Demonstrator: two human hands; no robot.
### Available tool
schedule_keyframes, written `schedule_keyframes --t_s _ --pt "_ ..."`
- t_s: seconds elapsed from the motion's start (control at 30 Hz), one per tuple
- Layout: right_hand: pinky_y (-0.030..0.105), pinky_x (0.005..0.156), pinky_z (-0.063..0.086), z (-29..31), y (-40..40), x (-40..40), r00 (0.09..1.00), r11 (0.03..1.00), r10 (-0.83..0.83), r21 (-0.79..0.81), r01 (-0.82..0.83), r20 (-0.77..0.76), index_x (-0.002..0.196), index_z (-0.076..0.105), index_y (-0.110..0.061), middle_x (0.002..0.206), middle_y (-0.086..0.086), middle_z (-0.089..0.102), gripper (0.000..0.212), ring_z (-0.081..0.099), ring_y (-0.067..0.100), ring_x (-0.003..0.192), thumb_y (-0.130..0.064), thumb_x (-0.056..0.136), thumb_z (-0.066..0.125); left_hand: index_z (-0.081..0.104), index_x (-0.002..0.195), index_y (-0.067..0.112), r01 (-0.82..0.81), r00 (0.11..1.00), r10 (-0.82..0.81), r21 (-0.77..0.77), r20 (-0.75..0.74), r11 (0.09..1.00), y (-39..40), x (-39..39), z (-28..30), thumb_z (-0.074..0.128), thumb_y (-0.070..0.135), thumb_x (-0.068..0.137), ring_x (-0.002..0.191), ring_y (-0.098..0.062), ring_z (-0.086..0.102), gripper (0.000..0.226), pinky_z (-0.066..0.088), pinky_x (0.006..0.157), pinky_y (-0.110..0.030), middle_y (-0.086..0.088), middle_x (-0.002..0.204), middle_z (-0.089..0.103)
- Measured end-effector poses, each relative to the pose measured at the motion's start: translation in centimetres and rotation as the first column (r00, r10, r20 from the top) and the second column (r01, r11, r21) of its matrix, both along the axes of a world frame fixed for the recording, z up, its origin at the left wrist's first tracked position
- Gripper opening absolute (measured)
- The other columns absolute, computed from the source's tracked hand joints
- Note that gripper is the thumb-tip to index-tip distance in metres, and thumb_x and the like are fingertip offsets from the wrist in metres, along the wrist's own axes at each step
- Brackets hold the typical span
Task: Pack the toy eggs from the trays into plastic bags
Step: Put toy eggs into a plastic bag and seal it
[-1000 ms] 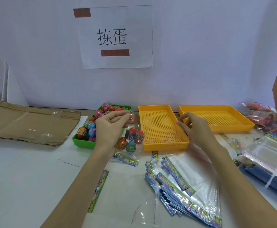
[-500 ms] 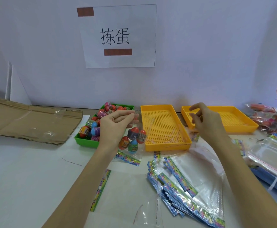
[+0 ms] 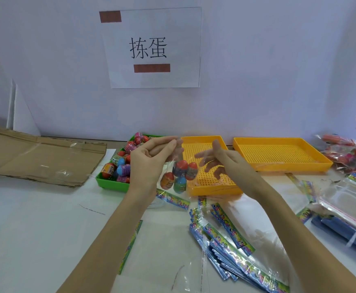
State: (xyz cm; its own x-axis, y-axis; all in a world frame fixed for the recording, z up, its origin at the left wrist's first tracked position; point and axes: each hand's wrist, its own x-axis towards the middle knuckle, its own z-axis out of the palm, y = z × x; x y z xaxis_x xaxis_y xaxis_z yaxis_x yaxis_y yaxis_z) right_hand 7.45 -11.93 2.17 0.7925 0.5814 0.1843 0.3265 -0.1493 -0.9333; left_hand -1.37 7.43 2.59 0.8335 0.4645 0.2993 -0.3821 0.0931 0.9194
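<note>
- The left hand (image 3: 151,161) is raised above the white table (image 3: 35,229) and pinches the top edge of a clear plastic bag (image 3: 178,172) between thumb and fingers.
- In this hanging bag are four toy eggs (image 3: 180,173) (orange-red and blue ones), in front of the green plastic tray (image 3: 111,183) and the near yellow perforated tray (image 3: 213,190).
- The right hand (image 3: 221,163) is just beside the bag with fingers spread and loose; it holds nothing.
- The green tray has many more coloured eggs (image 3: 122,163).
- A second yellow perforated tray (image 3: 278,154) lies further right.
- A pile of flat clear bags with colourful header strips (image 3: 232,237) lies near the right forearm.
</note>
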Motion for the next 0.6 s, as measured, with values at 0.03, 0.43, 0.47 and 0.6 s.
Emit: schedule_keyframes --t_s 0.03,0.43,0.47,0.6 --pt "0.024 0.065 0.056 0.1 0.1 -0.2 1.000 1.000 0.030 0.008 -0.030 -0.008 0.102 0.078 -0.019 0.105 -0.003 0.078 0.059 0.072 0.014 0.091 -0.063 0.098 0.038 0.077 0.110 0.010 -0.012 1.000 0.012 -0.011 0.000 1.000 0.0 0.0 0.0 0.071 0.008 0.096 0.095 -0.022 0.079 0.015 0.060 0.075 -0.020 -0.006 0.102 0.081" --pt "0.024 0.069 0.056 0.0 0.4 -0.8 0.993 0.979 -0.115 0.173 0.111 0.012 0.099 0.082 -0.017 0.092 0.003 0.078 0.023 0.070 0.013 0.084 -0.021 0.105 0.060 0.073 0.117 0.008 0.212 0.955 -0.242 -0.175 -0.173 0.962 0.7 0.7 -0.9 0.081 0.024 0.079 0.099 -0.015 0.076 0.043 0.059 0.082 -0.022 -0.006 0.106 0.080" --pt "0.023 0.069 0.055 0.2 0.3 -0.8 0.993 0.979 -0.120 0.169 0.116 0.011 0.100 0.081 -0.017 0.092 0.003 0.077 0.025 0.069 0.012 0.084 -0.020 0.106 0.057 0.072 0.116 0.005 0.220 0.949 -0.269 -0.262 -0.166 0.940 0.7 0.8 -1.0 0.081 0.016 0.077 0.095 -0.016 0.077 0.042 0.060 0.079 -0.021 -0.008 0.103 0.080" --pt "0.019 0.067 0.054 0.5 0.1 -0.9 0.990 0.977 -0.143 0.165 0.138 0.020 0.100 0.081 -0.018 0.094 -0.002 0.080 0.023 0.072 0.009 0.087 -0.019 0.105 0.058 0.075 0.109 0.003 0.188 0.951 -0.255 -0.328 -0.174 0.926 1.0 1.0 -1.1 0.078 0.002 0.080 0.085 -0.012 0.076 0.030 0.059 0.073 -0.018 -0.008 0.097 0.080"
